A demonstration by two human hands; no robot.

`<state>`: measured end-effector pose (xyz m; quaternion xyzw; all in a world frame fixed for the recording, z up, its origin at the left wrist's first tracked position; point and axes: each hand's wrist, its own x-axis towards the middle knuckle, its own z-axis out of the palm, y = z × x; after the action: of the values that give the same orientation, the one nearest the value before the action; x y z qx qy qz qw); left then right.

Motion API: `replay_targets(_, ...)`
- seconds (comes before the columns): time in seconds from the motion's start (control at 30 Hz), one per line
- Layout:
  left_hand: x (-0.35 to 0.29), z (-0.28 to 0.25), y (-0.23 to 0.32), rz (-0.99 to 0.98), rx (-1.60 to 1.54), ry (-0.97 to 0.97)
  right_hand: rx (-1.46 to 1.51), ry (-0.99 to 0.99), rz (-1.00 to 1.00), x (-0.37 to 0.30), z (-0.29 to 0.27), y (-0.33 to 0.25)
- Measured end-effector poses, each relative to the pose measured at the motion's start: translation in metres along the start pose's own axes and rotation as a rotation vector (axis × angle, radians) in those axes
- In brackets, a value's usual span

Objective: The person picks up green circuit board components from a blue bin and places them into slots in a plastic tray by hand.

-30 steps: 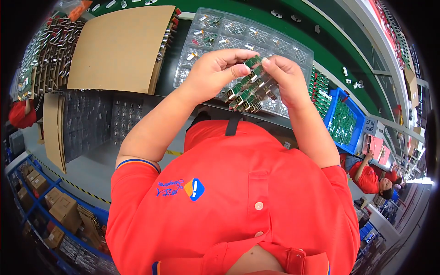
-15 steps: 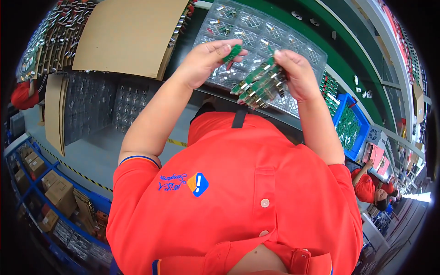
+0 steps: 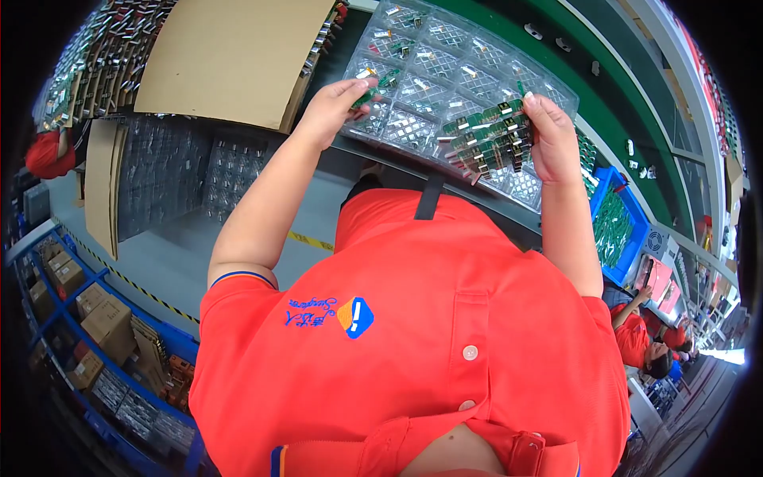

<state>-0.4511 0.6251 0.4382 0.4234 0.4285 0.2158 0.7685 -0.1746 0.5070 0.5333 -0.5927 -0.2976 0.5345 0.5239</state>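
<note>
Over the left part of a clear plastic compartment tray point(image 3: 409, 127), my left hand point(image 3: 330, 110) pinches a small green circuit board point(image 3: 365, 98), partly hidden by the fingers. My right hand point(image 3: 554, 141) grips several green circuit boards point(image 3: 490, 137) with metal connectors, fanned out above the tray's near right part. Small boards point(image 3: 383, 46) lie in compartments at the tray's left side. What the other compartments contain is too small to tell apart.
A large cardboard sheet point(image 3: 230, 60) lies left of the tray, beside stacked boards point(image 3: 95, 67). At the right stands a blue bin point(image 3: 636, 230) of green boards. A green mat strip point(image 3: 612, 95) runs behind. A person point(image 3: 633, 334) works far right; another person's red sleeve point(image 3: 49, 155) shows left.
My left hand has moved left with its circuit board, over the tray's left compartments. My right hand has shifted right with the boards, and the hands are farther apart.
</note>
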Motion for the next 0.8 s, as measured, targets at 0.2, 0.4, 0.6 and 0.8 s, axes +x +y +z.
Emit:
replay_targets(0.2,-0.002,0.004,-0.003,0.019,-0.38,-0.183,0.012,0.063,-0.03,-0.003,0.001,-0.002)
replay_targets(0.4,-0.004,0.009,-0.007,-0.045,-0.291,-0.118,0.056,0.077,-0.025,-0.007,-0.009,-0.001)
replay_targets(0.6,-0.002,0.013,-0.004,0.1,0.243,0.032,0.094,0.092,-0.011,-0.01,-0.013,-0.001)
replay_targets(0.8,-0.018,0.013,-0.041,0.764,1.274,0.04,0.103,0.089,-0.013,-0.01,-0.014,0.001)
